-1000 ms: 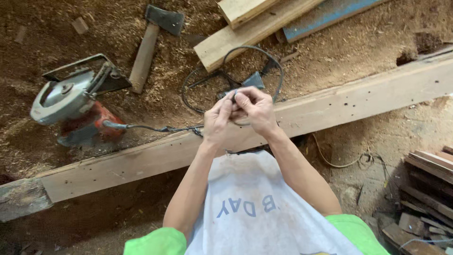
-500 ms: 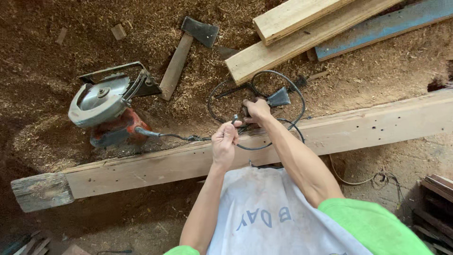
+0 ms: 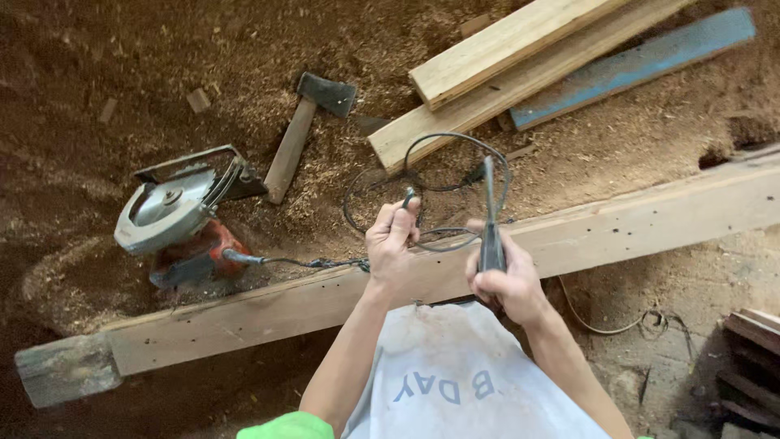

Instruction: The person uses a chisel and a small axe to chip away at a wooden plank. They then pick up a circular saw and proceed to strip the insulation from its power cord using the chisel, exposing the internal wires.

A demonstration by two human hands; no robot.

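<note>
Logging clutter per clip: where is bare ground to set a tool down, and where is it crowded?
Free: the sawdust left of the axe and above the circular saw; also the long beam toward its right end. Crowded: between axe and stacked planks, where the cable loops ahead of the left hand and right hand.

Single view: head-worn camera, looking steeply down past the wearer's chest at the sawdust floor (image 3: 162, 65). Both hands sit close, centre frame; a long beam (image 3: 650, 215) crosses the view diagonally. Stacked planks (image 3: 504, 49) lie farther off, top edge.
</note>
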